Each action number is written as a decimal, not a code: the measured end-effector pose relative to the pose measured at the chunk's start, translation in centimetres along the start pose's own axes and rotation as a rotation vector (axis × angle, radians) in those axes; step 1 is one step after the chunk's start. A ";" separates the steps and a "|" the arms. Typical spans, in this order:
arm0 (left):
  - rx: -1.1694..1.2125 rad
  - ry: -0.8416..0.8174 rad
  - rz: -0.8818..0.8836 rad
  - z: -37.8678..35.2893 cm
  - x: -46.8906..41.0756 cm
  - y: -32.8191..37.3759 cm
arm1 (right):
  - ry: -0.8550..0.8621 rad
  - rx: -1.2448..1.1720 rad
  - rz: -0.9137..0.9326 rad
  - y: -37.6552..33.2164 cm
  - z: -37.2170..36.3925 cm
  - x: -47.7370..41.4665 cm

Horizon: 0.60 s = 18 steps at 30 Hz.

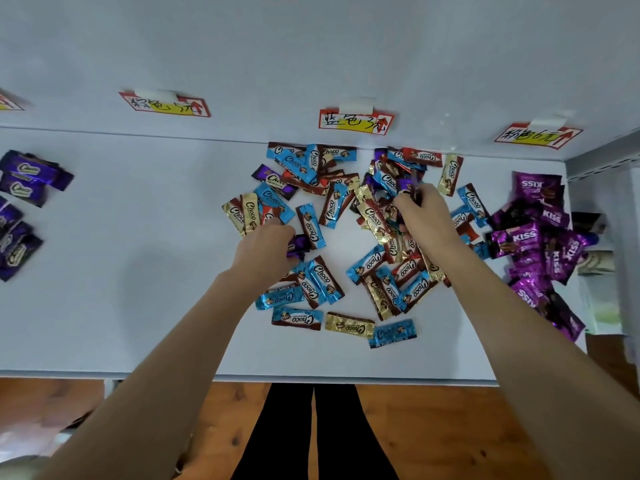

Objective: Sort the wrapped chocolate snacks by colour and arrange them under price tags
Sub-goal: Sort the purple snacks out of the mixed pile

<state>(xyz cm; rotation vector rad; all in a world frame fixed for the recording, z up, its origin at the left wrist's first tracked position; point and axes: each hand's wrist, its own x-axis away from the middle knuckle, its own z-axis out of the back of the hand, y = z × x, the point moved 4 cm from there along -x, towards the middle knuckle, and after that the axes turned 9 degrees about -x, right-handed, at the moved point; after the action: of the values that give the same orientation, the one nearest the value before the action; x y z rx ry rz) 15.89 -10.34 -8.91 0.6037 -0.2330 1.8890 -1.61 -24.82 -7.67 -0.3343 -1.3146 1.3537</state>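
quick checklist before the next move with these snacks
1. Left hand grips a purple snack: ok.
2. Right hand pinches a dark wrapper; colour: cannot tell.
3. Purple pile at far left, room beside it: ok.
4. Middle pile sorted: not ok, colours mixed.
5. Tag above that far-left pile readable: cannot tell, cut off.

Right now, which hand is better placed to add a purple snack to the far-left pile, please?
Probably the left hand: it grips a purple snack and lies nearer the purple pile than the right hand.
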 end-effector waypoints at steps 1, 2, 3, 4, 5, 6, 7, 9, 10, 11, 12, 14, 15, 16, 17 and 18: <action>0.000 0.002 0.001 0.1 0.0 0.0 | 0.003 0.041 0.036 -0.2 -0.2 -0.3; -0.005 0.002 -0.001 0.1 0.1 -0.1 | 0.008 0.096 0.067 -0.3 -0.4 -0.7; -0.011 0.000 -0.004 0.2 0.1 -0.1 | 0.013 0.164 0.091 -0.4 -0.6 -1.2; -0.012 -0.005 -0.008 0.2 0.1 -0.1 | 0.018 0.237 0.110 -0.5 -0.9 -1.7; -0.009 -0.014 -0.009 0.2 0.1 -0.2 | 0.025 0.309 0.126 -0.7 -1.2 -2.2; -0.011 -0.025 -0.010 0.2 0.1 -0.3 | 0.028 0.380 0.139 -0.9 -1.6 -2.6; -0.020 -0.038 -0.012 0.1 0.1 -0.3 | 0.029 0.447 0.149 -1.1 -2.0 -3.0; -0.046 -0.065 -0.009 -0.1 0.1 -0.5 | 0.043 0.558 0.161 -1.5 -2.8 -3.6; -0.044 -0.072 -0.001 -0.1 0.2 -0.7 | 0.057 0.605 0.162 -1.8 -3.1 -3.8; -0.021 -0.074 0.014 -0.1 0.2 -0.8 | 0.066 0.646 0.162 -2.1 -3.5 -3.9; 0.019 -0.067 0.034 -0.1 0.3 -1.0 | 0.069 0.679 0.159 -2.3 -3.7 -4.0; 0.128 -0.037 0.084 0.2 0.4 -1.4 | 0.061 0.714 0.135 -2.6 -4.0 -4.3; 0.189 -0.022 0.108 0.4 0.4 -1.6 | 0.055 0.719 0.114 -2.7 -4.1 -4.4; 0.252 -0.005 0.130 0.5 0.4 -1.9 | 0.047 0.719 0.095 -2.7 -4.2 -4.5; 0.318 0.015 0.149 0.6 0.4 -2.1 | 0.035 0.707 0.078 -2.6 -4.2 -4.6; 0.386 0.036 0.168 0.7 0.5 -2.3 | 0.017 0.684 0.061 -2.6 -4.3 -4.6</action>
<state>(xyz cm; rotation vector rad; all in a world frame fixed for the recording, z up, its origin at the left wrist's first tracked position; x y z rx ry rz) 18.08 -9.39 -8.32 0.8284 0.1133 2.1239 4.57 -27.29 -9.25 0.0858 -0.7621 1.7520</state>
